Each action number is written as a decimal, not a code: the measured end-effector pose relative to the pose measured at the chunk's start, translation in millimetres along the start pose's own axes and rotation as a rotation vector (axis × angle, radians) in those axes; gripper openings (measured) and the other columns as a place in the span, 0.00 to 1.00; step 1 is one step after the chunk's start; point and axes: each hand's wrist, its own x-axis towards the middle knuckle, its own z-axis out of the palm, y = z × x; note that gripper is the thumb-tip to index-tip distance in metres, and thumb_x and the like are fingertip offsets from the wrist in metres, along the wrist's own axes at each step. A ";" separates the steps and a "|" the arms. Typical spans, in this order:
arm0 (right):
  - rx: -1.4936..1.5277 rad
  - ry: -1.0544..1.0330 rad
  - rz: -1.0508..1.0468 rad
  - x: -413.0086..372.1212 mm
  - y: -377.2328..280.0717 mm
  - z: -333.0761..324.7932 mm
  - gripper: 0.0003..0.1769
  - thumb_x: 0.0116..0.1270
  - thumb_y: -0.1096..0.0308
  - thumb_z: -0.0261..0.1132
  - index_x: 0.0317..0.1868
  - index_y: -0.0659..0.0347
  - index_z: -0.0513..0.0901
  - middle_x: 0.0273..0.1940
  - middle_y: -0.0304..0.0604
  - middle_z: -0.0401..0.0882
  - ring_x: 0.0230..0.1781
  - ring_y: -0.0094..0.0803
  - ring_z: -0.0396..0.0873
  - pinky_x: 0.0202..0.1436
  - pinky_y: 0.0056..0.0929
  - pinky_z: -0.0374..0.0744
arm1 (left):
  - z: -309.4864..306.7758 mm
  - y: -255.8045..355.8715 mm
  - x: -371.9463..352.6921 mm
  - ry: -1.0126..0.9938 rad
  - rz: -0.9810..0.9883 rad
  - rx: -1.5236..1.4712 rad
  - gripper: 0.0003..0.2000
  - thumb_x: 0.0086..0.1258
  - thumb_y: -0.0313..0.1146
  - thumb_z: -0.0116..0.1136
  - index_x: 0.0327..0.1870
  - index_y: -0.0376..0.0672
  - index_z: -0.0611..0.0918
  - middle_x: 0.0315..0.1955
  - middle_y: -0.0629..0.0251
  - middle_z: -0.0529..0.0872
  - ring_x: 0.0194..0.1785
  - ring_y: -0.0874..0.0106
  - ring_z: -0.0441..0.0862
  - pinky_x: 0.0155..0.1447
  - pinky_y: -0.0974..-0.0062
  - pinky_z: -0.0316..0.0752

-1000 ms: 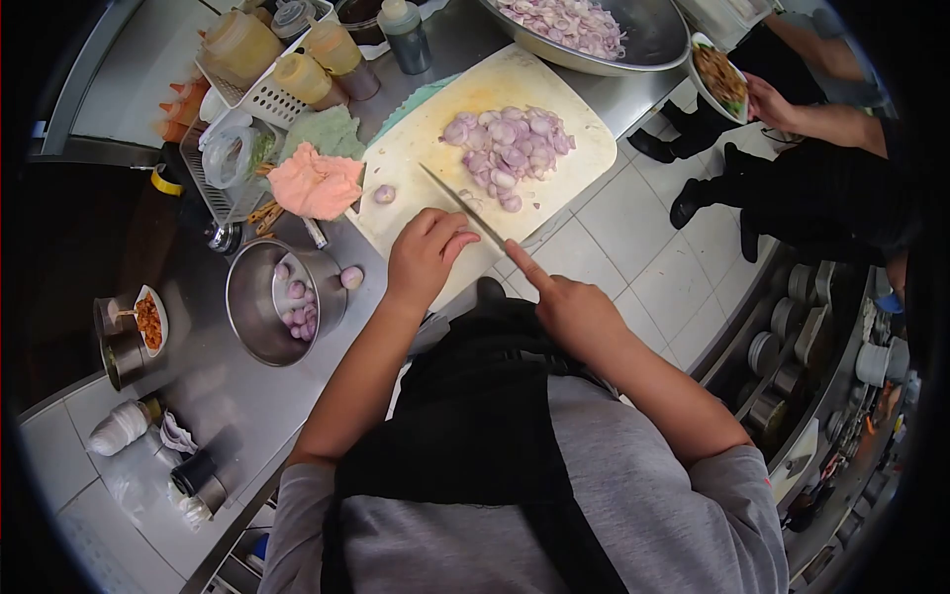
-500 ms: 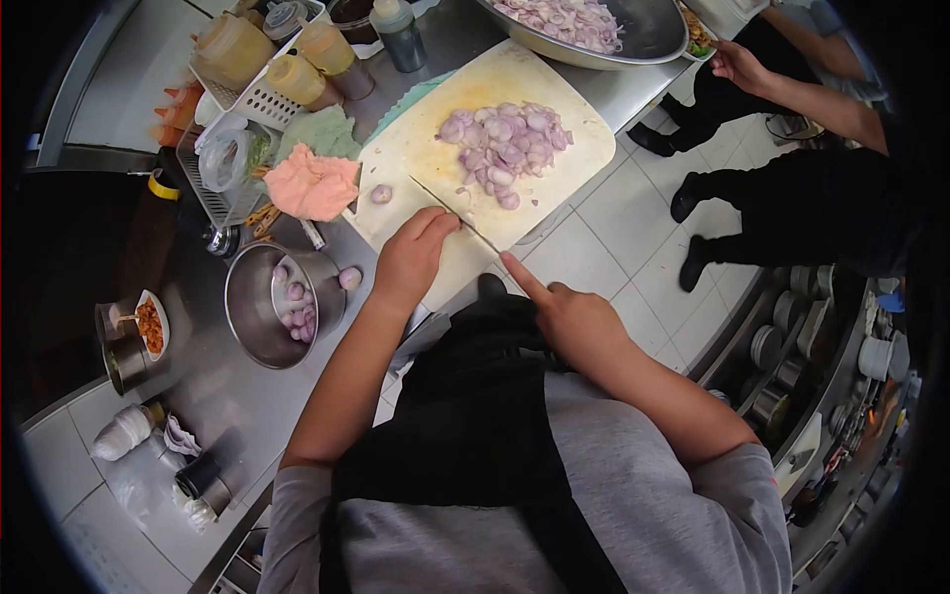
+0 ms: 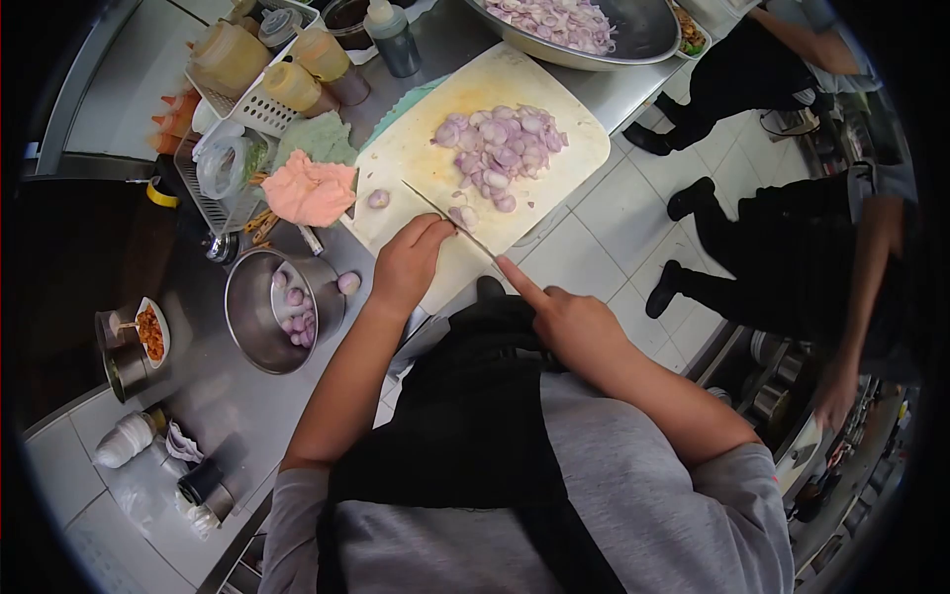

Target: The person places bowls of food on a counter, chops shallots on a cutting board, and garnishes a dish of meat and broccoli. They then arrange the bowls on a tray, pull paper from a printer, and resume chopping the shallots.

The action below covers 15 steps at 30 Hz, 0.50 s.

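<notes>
My right hand [image 3: 574, 322] grips a knife [image 3: 424, 200], its index finger stretched along the back of the blade. The blade crosses the near part of the white cutting board [image 3: 574, 139]. Just left of it, my left hand [image 3: 408, 262] presses a shallot to the board with closed fingers, which mostly hide it. Fresh slices [image 3: 462, 215] lie against the far side of the blade. Beyond them spreads a pile of sliced shallots [image 3: 505, 144]. A whole peeled shallot [image 3: 378, 199] rests on the board's left side.
Left of my arm stands a steel pot [image 3: 247, 337] with peeled shallots, one shallot [image 3: 348, 283] beside it. A large metal bowl [image 3: 648, 35] of slices sits behind the board. Cloths [image 3: 309, 188] and sauce bottles [image 3: 292, 84] line the left. Co-workers [image 3: 792, 247] stand at right.
More shallot slices now lie beside the blade. At right, a co-worker's hand has left the food container and a co-worker's arm now hangs lower, by the shelves.
</notes>
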 end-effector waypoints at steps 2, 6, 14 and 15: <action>0.004 0.050 -0.010 13.4 3.6 15.5 0.47 0.66 0.70 0.59 0.81 0.36 0.46 0.30 0.48 0.82 0.22 0.44 0.83 0.25 0.42 0.82 | 0.9 -0.7 -0.8 0.009 -0.004 -0.019 0.10 0.62 0.17 0.61 0.43 0.40 0.84 0.42 0.61 0.85 0.43 0.61 0.85 0.46 0.69 0.80; 0.012 0.054 -0.021 11.1 -1.0 0.1 0.48 0.65 0.71 0.59 0.81 0.37 0.46 0.29 0.47 0.82 0.22 0.44 0.82 0.24 0.42 0.82 | 0.9 -4.1 -2.5 0.026 0.020 -0.016 0.11 0.61 0.20 0.61 0.44 0.45 0.84 0.43 0.64 0.85 0.43 0.63 0.85 0.45 0.69 0.81; 0.004 0.106 -0.049 10.6 1.5 6.2 0.48 0.65 0.71 0.60 0.81 0.37 0.47 0.28 0.48 0.81 0.20 0.43 0.82 0.24 0.41 0.81 | 2.2 -5.4 -4.8 0.043 0.009 -0.009 0.11 0.61 0.20 0.62 0.43 0.44 0.85 0.43 0.64 0.85 0.43 0.62 0.85 0.45 0.68 0.81; 0.000 0.067 -0.030 5.6 0.2 2.5 0.48 0.65 0.72 0.60 0.81 0.37 0.47 0.28 0.48 0.81 0.20 0.43 0.82 0.24 0.41 0.81 | 1.7 -6.3 -5.4 0.040 0.009 -0.008 0.11 0.61 0.20 0.62 0.43 0.44 0.85 0.43 0.64 0.85 0.43 0.62 0.85 0.45 0.68 0.81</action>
